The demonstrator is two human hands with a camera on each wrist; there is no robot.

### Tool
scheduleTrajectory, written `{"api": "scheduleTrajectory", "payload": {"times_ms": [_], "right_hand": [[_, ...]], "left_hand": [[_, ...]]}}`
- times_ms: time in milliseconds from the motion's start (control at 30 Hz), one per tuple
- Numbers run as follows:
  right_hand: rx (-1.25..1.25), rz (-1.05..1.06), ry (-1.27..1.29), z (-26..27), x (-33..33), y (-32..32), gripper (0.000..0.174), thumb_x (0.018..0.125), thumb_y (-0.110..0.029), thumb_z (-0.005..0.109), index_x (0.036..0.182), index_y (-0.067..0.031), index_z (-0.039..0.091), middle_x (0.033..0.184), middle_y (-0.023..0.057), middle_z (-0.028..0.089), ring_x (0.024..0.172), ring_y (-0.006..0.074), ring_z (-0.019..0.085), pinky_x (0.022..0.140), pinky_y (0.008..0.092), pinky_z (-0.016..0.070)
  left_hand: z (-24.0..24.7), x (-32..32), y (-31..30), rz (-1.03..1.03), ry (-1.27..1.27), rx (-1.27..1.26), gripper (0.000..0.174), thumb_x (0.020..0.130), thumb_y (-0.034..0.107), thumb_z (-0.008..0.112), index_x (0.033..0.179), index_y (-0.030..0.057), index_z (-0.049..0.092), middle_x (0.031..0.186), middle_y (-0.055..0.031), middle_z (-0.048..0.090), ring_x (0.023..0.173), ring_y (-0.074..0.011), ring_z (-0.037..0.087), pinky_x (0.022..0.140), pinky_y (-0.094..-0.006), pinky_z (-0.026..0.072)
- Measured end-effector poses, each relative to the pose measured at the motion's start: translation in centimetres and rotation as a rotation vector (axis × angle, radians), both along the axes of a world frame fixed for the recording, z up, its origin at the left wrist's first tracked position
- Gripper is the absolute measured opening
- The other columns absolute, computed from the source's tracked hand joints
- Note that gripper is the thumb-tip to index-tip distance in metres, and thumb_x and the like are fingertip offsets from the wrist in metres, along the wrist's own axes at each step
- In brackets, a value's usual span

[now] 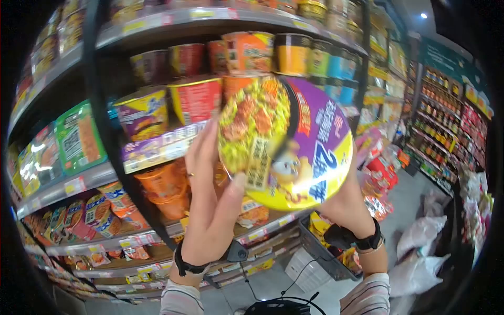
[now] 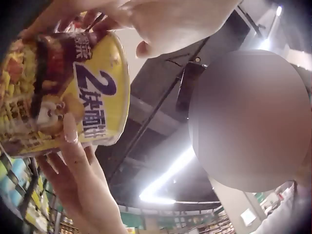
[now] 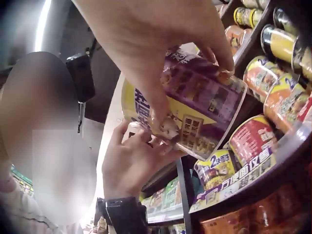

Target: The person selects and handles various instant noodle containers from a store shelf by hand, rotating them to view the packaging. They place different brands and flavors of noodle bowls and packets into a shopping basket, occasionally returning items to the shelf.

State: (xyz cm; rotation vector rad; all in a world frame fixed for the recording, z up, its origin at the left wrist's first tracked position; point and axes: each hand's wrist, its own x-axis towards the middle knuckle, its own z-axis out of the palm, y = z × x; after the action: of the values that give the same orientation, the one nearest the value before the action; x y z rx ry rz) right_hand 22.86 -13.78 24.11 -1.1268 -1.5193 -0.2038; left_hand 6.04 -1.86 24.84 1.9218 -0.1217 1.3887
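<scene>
A large instant noodle cup (image 1: pixel 289 147), purple and yellow with a noodle picture on its lid, is held up in front of the shelf, its lid facing the head camera. My left hand (image 1: pixel 212 199) grips it from the left, the thumb lying over the lid's lower left edge. On the opposite side my right hand (image 1: pixel 349 207) holds the cup, its fingers mostly hidden behind the lid in the head view. The right wrist view shows the cup's purple side wall (image 3: pixel 207 92), with the right hand (image 3: pixel 151 48) over it and the left hand (image 3: pixel 134 158) below.
Behind the cup, shelves carry more noodle cups (image 1: pixel 197 100) and a price strip (image 1: pixel 163 149). A dark basket (image 1: pixel 328 249) with yellow packets stands on the floor below. White bags (image 1: pixel 420 257) lie at the right, and bottle shelves (image 1: pixel 441 115) line the back.
</scene>
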Motion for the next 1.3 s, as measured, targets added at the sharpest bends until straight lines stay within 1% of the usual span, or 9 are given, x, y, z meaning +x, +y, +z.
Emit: {"api": "scheduleTrajectory", "payload": {"times_ms": [100, 267, 300, 367, 400, 633, 800, 1133, 1300], "right_hand": [[-0.167, -0.293, -0.117, -3.0, 2.0, -6.8, 0.106, 0.063, -0.013, 0.078, 0.137, -0.0003, 0.003, 0.134, 0.0149, 0.029, 0.125, 0.023, 0.03, 0.103, 0.0359, 0.0234], [-0.498, -0.339, 0.093, -6.8, 6.3, -16.8, 0.11, 0.064, -0.016, 0.079, 0.138, 0.0003, -0.002, 0.137, 0.0162, 0.025, 0.128, 0.022, 0.025, 0.105, 0.0356, 0.02], [-0.544, -0.233, 0.326, -7.8, 7.2, -18.7, 0.108, 0.067, -0.014, 0.076, 0.138, -0.0004, -0.004, 0.138, 0.0152, 0.024, 0.129, 0.0206, 0.024, 0.105, 0.034, 0.0201], [-0.512, -0.13, 0.502, -11.1, 9.8, -21.7, 0.11, 0.067, -0.011, 0.076, 0.139, -0.0057, -0.007, 0.14, 0.0094, 0.021, 0.128, 0.0159, 0.023, 0.104, 0.0328, 0.0222], [-0.478, -0.161, 0.536, -12.7, 10.6, -23.2, 0.098, 0.074, -0.011, 0.069, 0.139, -0.0039, -0.003, 0.139, 0.0114, 0.023, 0.127, 0.0189, 0.026, 0.105, 0.0334, 0.0209], [-0.438, -0.221, 0.826, -25.9, 17.4, -31.3, 0.088, 0.078, -0.009, 0.064, 0.141, -0.0062, 0.003, 0.14, 0.0082, 0.024, 0.126, 0.0174, 0.029, 0.104, 0.0337, 0.0245], [-0.391, -0.265, 0.982, -30.6, 19.0, -33.8, 0.077, 0.077, -0.004, 0.061, 0.139, -0.0041, 0.015, 0.136, 0.0091, 0.033, 0.124, 0.0186, 0.032, 0.101, 0.0337, 0.0274], [-0.364, -0.229, 1.11, -34.3, 19.9, -34.6, 0.08, 0.077, -0.011, 0.061, 0.139, -0.0039, 0.013, 0.137, 0.0083, 0.031, 0.125, 0.0186, 0.03, 0.103, 0.034, 0.0242], [-0.324, -0.24, 1.174, -35.1, 19.9, -34.6, 0.077, 0.08, -0.003, 0.058, 0.14, -0.0067, 0.01, 0.137, 0.0066, 0.029, 0.123, 0.0159, 0.032, 0.101, 0.0297, 0.0266]], "left_hand": [[-2.0, 3.0, -3.4, -0.502, 0.114, -0.194, 0.07, 0.084, -0.007, 0.043, 0.138, 0.0014, 0.0, 0.14, -0.0138, 0.017, 0.126, -0.0203, 0.026, 0.102, -0.0323, 0.025], [-8.4, 11.4, -8.8, -0.641, 0.254, -0.255, 0.069, 0.084, -0.005, 0.047, 0.139, 0.0032, 0.005, 0.138, -0.0144, 0.02, 0.126, -0.0195, 0.028, 0.1, -0.0317, 0.0294], [-10.0, 12.9, -10.1, -0.665, 0.293, -0.31, 0.069, 0.084, -0.004, 0.048, 0.138, 0.0033, 0.006, 0.138, -0.0142, 0.021, 0.125, -0.0192, 0.029, 0.099, -0.0314, 0.0317], [-13.1, 16.1, -12.6, -0.699, 0.351, -0.404, 0.069, 0.084, -0.003, 0.051, 0.138, 0.0036, 0.009, 0.136, -0.0139, 0.024, 0.123, -0.0186, 0.032, 0.096, -0.0309, 0.0361], [-14.5, 17.5, -14.0, -0.673, 0.39, -0.405, 0.068, 0.084, -0.002, 0.053, 0.137, 0.0031, 0.011, 0.134, -0.0132, 0.028, 0.119, -0.0176, 0.036, 0.092, -0.0301, 0.0404], [-26.0, 26.9, -20.8, -0.778, 0.574, -0.573, 0.064, 0.084, 0.0, 0.054, 0.135, 0.0023, 0.016, 0.13, -0.0126, 0.034, 0.118, -0.0176, 0.037, 0.093, -0.0293, 0.0397], [-32.2, 30.1, -24.2, -0.757, 0.61, -0.65, 0.059, 0.085, 0.005, 0.055, 0.133, 0.0015, 0.022, 0.129, -0.0121, 0.037, 0.117, -0.0172, 0.038, 0.096, -0.0298, 0.0353], [-34.9, 30.7, -26.6, -0.746, 0.647, -0.776, 0.061, 0.086, 0.006, 0.053, 0.136, 0.0059, 0.018, 0.133, -0.0098, 0.031, 0.121, -0.0161, 0.033, 0.099, -0.0294, 0.0301], [-35.7, 31.3, -26.9, -0.781, 0.657, -0.811, 0.062, 0.087, 0.005, 0.051, 0.139, 0.0092, 0.015, 0.136, -0.0068, 0.026, 0.124, -0.016, 0.029, 0.1, -0.029, 0.0304]]}}
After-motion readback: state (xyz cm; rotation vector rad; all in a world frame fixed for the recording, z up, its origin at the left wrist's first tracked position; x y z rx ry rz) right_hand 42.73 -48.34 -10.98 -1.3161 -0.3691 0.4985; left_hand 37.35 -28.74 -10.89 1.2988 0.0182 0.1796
